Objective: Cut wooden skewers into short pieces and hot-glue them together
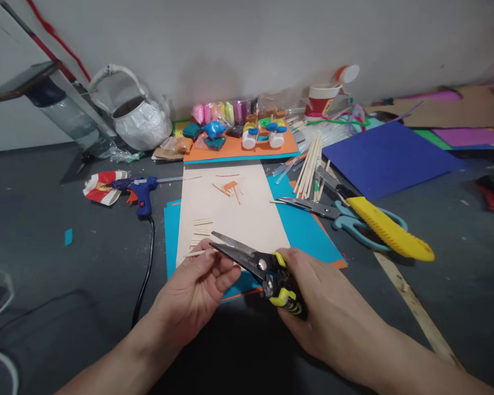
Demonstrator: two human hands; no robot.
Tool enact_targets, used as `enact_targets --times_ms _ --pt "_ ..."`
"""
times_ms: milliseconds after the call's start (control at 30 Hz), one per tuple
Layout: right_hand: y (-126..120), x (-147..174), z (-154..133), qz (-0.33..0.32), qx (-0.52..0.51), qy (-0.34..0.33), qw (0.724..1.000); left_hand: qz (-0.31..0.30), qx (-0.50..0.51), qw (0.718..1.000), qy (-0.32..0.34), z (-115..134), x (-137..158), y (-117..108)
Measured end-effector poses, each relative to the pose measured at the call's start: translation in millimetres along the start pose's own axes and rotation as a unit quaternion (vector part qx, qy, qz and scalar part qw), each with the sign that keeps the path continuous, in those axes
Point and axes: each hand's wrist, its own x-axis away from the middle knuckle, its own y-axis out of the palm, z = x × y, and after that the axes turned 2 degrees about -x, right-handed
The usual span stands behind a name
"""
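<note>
So on my end the left hand (pixel 201 288) has a short wooden stick (pixel 192 254) pinched between the thumb and index fingertips. Grip's narrow, basically just the stick's thickness. One end pokes out to the left past the thumb and the rest runs in under the fingertips, so I can't tell exactly where the other end stops. The other fingers are loosely curled, nothing visible in them.

My right hand (pixel 325 307) is wrapped around the yellow-and-black handles of some heavy scissors (pixel 262 265). Blades are parted a little and point left, with the lower tip right by the left fingertips, just above the stick. Can't tell from this angle if metal is touching wood.

Just beyond the left hand, a few cut stick pieces (pixel 202 232) lie in small rows on the cream sheet (pixel 251 219), with orange scraps (pixel 231 187) farther up. Long sticks (pixel 308 167) are bunched off to the right, near a yellow cutter (pixel 391 227) lying across the blue-handled scissors (pixel 323 209). Glue gun (pixel 143 192) is over on the left, well apart from both hands.
</note>
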Motion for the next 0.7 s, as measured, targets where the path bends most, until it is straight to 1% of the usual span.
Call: enact_targets --times_ms 100,267,333,467,700 --pt "0.0 -0.9 0.4 0.004 0.011 -0.003 1.0 -0.014 -0.003 1.0 0.012 -0.7 -1.6 -0.7" --pt "-1.6 -5.2 -0.8 -0.006 0.011 0.007 1.0 -0.001 -0.023 1.0 0.02 2.6 -2.5 3.4" --pt "-3.0 -6.9 -1.5 -0.006 0.015 0.012 1.0 -0.009 -0.036 0.999 0.025 4.3 -2.3 5.4" --pt "-4.8 -7.5 -3.2 -0.01 0.006 0.002 1.0 -0.031 -0.069 0.997 0.007 4.7 -1.7 7.3" --pt "-6.5 -6.4 -4.8 -0.03 -0.028 0.006 0.999 -0.031 -0.069 0.997 -0.017 2.2 3.4 10.4"
